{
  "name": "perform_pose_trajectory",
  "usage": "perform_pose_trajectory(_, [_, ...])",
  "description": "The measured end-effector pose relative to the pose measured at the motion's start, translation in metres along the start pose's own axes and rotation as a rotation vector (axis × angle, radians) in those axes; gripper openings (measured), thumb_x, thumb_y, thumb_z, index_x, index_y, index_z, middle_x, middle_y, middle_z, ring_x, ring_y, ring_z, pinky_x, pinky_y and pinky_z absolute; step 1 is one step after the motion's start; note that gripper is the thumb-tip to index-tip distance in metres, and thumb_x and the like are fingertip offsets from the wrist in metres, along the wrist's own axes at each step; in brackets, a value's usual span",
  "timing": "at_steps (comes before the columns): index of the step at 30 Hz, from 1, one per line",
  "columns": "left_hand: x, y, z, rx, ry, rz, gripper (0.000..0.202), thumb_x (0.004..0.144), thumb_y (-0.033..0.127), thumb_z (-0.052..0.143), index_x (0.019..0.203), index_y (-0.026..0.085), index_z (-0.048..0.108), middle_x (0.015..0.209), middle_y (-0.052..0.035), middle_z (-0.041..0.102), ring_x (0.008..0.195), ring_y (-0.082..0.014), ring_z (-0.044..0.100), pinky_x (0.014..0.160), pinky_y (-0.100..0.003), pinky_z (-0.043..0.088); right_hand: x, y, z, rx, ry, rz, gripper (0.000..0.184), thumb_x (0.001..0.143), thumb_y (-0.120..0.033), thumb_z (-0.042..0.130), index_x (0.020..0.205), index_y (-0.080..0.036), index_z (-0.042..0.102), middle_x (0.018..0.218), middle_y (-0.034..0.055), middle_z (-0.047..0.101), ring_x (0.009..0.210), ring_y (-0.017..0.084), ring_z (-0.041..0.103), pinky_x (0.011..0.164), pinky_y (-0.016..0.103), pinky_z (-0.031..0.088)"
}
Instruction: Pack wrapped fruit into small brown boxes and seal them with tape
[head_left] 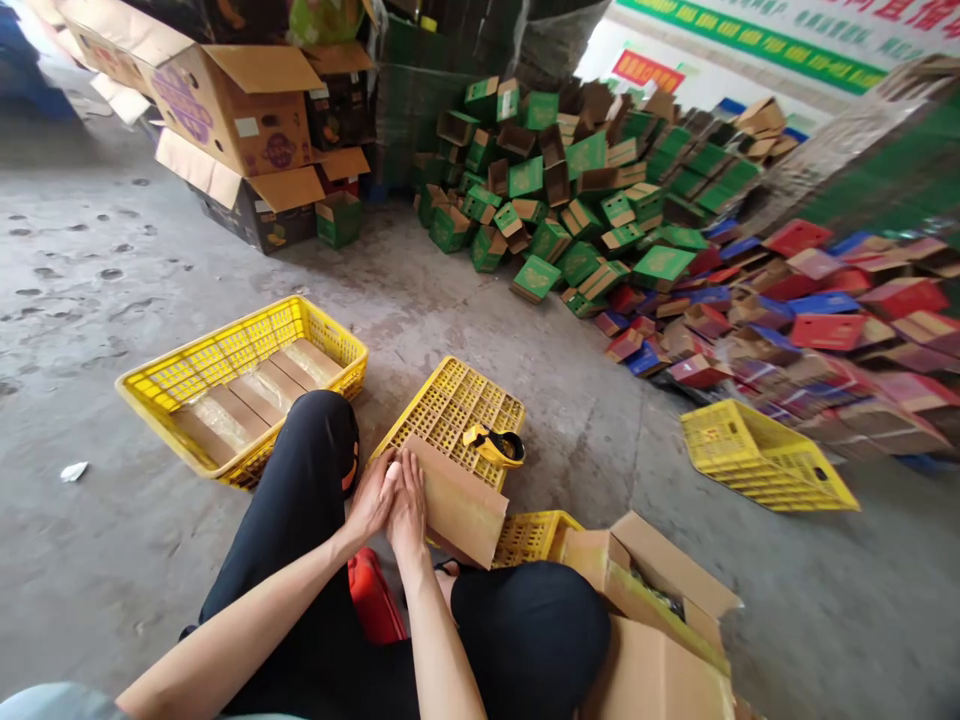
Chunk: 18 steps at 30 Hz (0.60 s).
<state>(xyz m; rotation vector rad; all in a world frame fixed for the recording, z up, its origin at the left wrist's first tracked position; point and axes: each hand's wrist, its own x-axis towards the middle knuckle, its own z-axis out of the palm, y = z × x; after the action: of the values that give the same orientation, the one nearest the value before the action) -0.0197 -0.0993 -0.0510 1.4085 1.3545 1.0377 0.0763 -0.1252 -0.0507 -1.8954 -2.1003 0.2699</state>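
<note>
One head camera, facing forward and down over the lap

The only view comes from the person's own head, above the knees (pixel 322 450). The forearms (pixel 255 610) are close, running in from the bottom. A little farther off, near the middle, lies the carton (pixel 461 500) on the yellow crate (pixel 450 400). Past the crate's far edge the view crosses the floor (pixel 412 280) to the piled boxes (pixel 525 178) and a distant banner (pixel 757 45), which slants down rightward.
</note>
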Motion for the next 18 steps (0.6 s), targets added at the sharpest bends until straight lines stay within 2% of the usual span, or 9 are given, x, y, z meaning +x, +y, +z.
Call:
perform_pose_trajectory(3, [0.001,-0.003,0.000,-0.036,-0.009,-0.015,0.073,0.103,0.070,0.031,0.145,0.014,0.054,0.148,-0.0191,0.057,0.142,-0.0311,0.051,0.123,-0.052,0.034,-0.010,0.009,-0.017,-0.033,-0.031,0.043,0.059,0.107,-0.029,0.032,0.165,-0.019,0.030,0.168,0.0104,0.036,0.159,0.024,0.027,0.128,0.049,0.025])
perform_pose_trajectory(5, [0.001,-0.004,0.000,-0.048,-0.030,-0.028,0.074,0.103,0.070,0.031,0.147,0.014,0.051,0.152,-0.0189,0.054,0.145,-0.0310,0.048,0.125,-0.052,0.031,-0.028,0.026,-0.028,-0.059,-0.022,0.127,0.060,0.109,-0.039,0.030,0.165,-0.018,0.031,0.168,0.0117,0.035,0.159,0.026,0.028,0.128,0.053,0.023])
perform_pose_trajectory(7, [0.002,-0.006,-0.001,-0.043,-0.055,-0.046,0.075,0.103,0.070,0.030,0.148,0.013,0.050,0.155,-0.0196,0.052,0.148,-0.0317,0.044,0.126,-0.052,0.028,-0.052,0.052,-0.039,-0.070,0.012,0.254,0.065,0.108,-0.049,0.028,0.163,-0.015,0.034,0.167,0.0146,0.036,0.158,0.031,0.030,0.126,0.058,0.023])
perform_pose_trajectory(10, [0.002,-0.009,-0.001,-0.032,-0.074,-0.072,0.077,0.103,0.071,0.030,0.148,0.012,0.051,0.157,-0.0195,0.049,0.151,-0.0320,0.041,0.128,-0.052,0.026,-0.087,0.095,-0.051,0.012,0.165,0.527,0.083,0.103,-0.064,0.026,0.159,-0.005,0.040,0.166,0.0228,0.034,0.156,0.040,0.030,0.124,0.063,0.024])
perform_pose_trajectory(11, [0.002,-0.011,0.000,-0.033,-0.073,-0.083,0.077,0.102,0.071,0.031,0.147,0.013,0.052,0.158,-0.0189,0.049,0.152,-0.0317,0.040,0.128,-0.051,0.026,-0.096,0.108,-0.052,0.105,0.208,0.617,0.089,0.100,-0.069,0.029,0.157,-0.002,0.042,0.166,0.0255,0.034,0.154,0.042,0.033,0.123,0.061,0.027])
perform_pose_trajectory(14, [0.001,-0.013,0.000,-0.039,-0.086,-0.110,0.076,0.102,0.072,0.032,0.146,0.014,0.054,0.157,-0.0175,0.051,0.152,-0.0303,0.040,0.129,-0.048,0.025,-0.107,0.132,-0.049,0.402,0.255,0.840,0.095,0.094,-0.076,0.032,0.148,-0.001,0.055,0.153,0.0293,0.052,0.144,0.040,0.051,0.118,0.049,0.040])
perform_pose_trajectory(16, [-0.001,-0.013,0.001,-0.043,-0.105,-0.107,0.078,0.101,0.073,0.032,0.146,0.013,0.054,0.155,-0.0174,0.054,0.152,-0.0298,0.041,0.129,-0.047,0.025,-0.106,0.137,-0.043,0.483,0.270,0.898,0.092,0.095,-0.075,0.029,0.141,-0.003,0.061,0.145,0.0273,0.061,0.138,0.037,0.057,0.115,0.043,0.044])
perform_pose_trajectory(18, [-0.002,-0.010,0.000,-0.036,-0.122,-0.101,0.079,0.101,0.073,0.033,0.146,0.012,0.054,0.155,-0.0176,0.054,0.152,-0.0297,0.041,0.129,-0.046,0.025,-0.103,0.136,-0.038,0.524,0.306,0.927,0.090,0.095,-0.074,0.027,0.137,-0.005,0.065,0.143,0.0248,0.064,0.138,0.034,0.059,0.114,0.040,0.045])
